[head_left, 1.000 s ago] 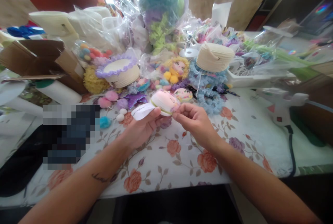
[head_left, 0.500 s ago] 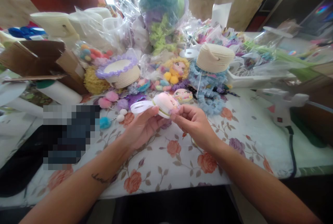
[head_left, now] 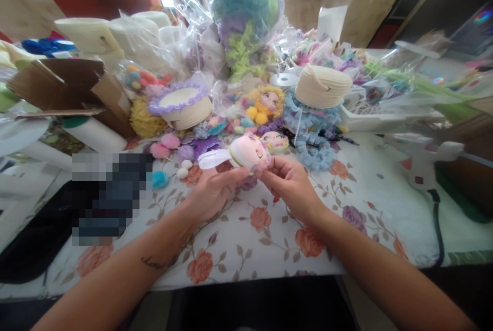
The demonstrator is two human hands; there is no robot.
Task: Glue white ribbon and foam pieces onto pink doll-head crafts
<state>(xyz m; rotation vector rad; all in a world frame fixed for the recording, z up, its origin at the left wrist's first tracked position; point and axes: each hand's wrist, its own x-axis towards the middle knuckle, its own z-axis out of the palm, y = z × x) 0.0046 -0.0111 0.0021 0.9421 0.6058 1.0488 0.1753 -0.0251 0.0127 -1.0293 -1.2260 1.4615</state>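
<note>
Both my hands hold a small pink and white plush doll head [head_left: 248,152] above the flowered tablecloth [head_left: 250,238]. My left hand [head_left: 213,190] grips it from below, fingers closed on its underside, and a white fabric tag [head_left: 211,158] sticks out to the left. My right hand [head_left: 287,179] pinches the doll's right side with thumb and fingers. A second small doll face [head_left: 274,141] lies on the table just behind.
Behind stand a yellow-haired doll [head_left: 265,102], two cream woven baskets [head_left: 185,108] [head_left: 322,86] with lace trim, pompoms [head_left: 165,142], cellophane bags and a brown cardboard box [head_left: 65,87]. A white glue gun [head_left: 423,159] with a black cord lies at the right. A pixelated dark patch lies at the left.
The doll head has been turned slightly between my fingers and its white tag has shifted. The view has moved a little; my hands stay in the same place.
</note>
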